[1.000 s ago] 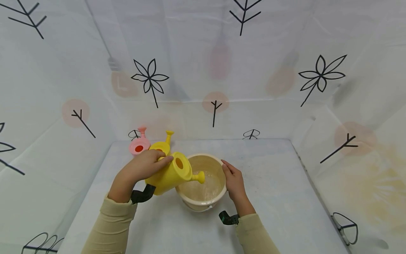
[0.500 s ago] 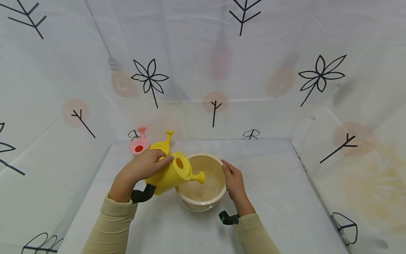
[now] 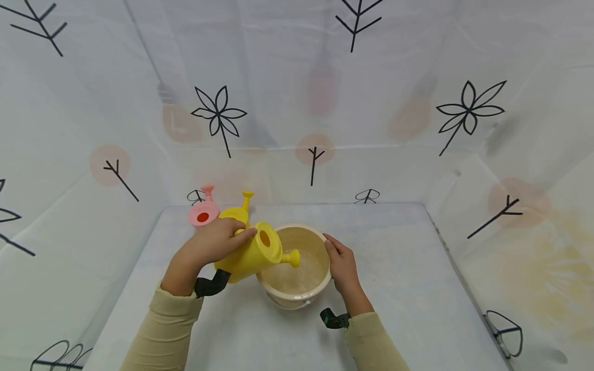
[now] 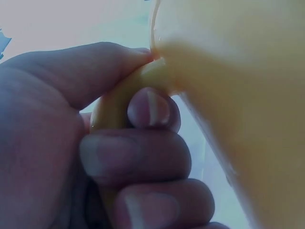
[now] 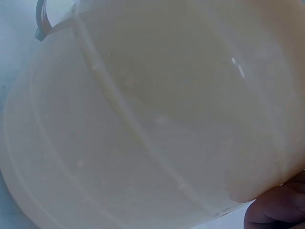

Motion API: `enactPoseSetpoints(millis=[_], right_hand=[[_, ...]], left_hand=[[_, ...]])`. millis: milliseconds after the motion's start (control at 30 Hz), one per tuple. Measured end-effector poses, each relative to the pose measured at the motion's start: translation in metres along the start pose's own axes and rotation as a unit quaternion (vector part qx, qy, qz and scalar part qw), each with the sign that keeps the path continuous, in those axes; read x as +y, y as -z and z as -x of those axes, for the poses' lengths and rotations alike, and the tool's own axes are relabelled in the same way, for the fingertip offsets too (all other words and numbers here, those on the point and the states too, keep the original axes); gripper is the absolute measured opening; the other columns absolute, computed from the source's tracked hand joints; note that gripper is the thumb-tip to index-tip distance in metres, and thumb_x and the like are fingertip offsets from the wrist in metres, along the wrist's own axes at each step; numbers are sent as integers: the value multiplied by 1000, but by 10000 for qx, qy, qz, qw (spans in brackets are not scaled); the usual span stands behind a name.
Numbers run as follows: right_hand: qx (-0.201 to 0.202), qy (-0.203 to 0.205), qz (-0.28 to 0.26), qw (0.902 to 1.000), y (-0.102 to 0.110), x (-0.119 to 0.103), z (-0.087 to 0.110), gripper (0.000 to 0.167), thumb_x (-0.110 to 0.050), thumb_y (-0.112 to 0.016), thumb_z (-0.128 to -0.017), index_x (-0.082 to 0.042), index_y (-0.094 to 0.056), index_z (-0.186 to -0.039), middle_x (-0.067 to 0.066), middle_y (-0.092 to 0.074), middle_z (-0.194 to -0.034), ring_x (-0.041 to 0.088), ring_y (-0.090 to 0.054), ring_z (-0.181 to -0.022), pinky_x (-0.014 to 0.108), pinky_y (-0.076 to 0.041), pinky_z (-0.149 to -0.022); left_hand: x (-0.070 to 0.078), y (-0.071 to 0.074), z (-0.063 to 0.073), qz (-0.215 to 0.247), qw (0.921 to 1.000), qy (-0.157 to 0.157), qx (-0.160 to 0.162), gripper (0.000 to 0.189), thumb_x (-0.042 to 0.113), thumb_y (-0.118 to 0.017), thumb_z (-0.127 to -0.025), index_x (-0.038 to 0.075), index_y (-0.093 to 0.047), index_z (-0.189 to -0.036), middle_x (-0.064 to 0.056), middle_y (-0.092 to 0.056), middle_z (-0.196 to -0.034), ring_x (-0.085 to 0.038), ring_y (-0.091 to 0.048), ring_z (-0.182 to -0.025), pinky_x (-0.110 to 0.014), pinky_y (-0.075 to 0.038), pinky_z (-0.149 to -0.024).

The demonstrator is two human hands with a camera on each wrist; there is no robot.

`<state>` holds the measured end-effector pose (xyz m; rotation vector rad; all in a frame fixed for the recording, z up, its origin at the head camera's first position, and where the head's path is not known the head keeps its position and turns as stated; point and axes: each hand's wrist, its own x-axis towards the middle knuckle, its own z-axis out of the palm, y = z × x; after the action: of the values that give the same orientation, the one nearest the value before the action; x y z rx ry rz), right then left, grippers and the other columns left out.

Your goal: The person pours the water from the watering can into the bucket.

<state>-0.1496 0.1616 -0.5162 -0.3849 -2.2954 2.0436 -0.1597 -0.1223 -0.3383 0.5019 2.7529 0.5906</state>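
Note:
My left hand (image 3: 211, 245) grips the handle of a yellow watering can (image 3: 246, 260), which is tilted to the right. Its spout overlaps the opening of a cream bucket (image 3: 303, 234) in the head view. Close up in the left wrist view, the fingers are curled round the can's handle (image 4: 106, 112), beside the body. At the bucket's right side, my right hand (image 3: 342, 265) holds the rim between thumb and fingers. The bucket's wall (image 5: 143, 119) fills most of the right wrist view, where only a bit of that hand shows at the lower right.
Behind the left hand stand a second yellow watering can (image 3: 235, 214), partly hidden, and a pink watering can (image 3: 204, 212) with a red opening. The white table (image 3: 385, 288) ends at a patterned cloth backdrop (image 3: 278, 103) on the back and sides.
My left hand and the tilted watering can have shifted slightly to the right. The right hand and the bucket stay where they were.

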Motion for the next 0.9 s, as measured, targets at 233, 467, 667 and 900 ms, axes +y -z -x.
enactPoseSetpoints(millis=[233, 467, 667, 900], right_hand=[[-23, -12, -24, 10000, 0, 0, 0, 40, -40, -49, -99, -23, -57, -134, 5, -53, -142, 25, -55, -127, 41, -51, -94], [-44, 3, -10, 10000, 0, 1, 1, 42, -42, -49, -99, -24, -56, -135, 5, -53, -142, 26, -55, -127, 41, -51, -94], [-30, 38, -12, 10000, 0, 1, 1, 42, -42, -49, -99, -24, -56, -135, 6, -53, -142, 27, -57, -124, 41, -52, -93], [-16, 16, -17, 10000, 0, 1, 0, 42, -42, -49, -99, -24, -56, -135, 6, -53, -142, 27, -58, -123, 41, -52, -92]], left_hand=[[0, 0, -1, 32, 10000, 4, -49, 46, 56, -47, -95, 13, -62, -83, -1, -52, -69, -17, -51, -71, -29, -42, -63], [-1, 0, -3, -30, 9999, -154, -6, 46, 55, -47, -95, 14, -61, -81, 0, -51, -67, -16, -50, -70, -29, -42, -63], [2, 0, -3, -56, 9996, -272, 2, 43, 52, -47, -96, 14, -63, -82, 1, -52, -66, -16, -50, -70, -28, -42, -63], [4, 0, -3, -84, 9995, -304, 29, 42, 50, -48, -96, 14, -62, -80, 1, -51, -64, -15, -50, -70, -28, -42, -62]])
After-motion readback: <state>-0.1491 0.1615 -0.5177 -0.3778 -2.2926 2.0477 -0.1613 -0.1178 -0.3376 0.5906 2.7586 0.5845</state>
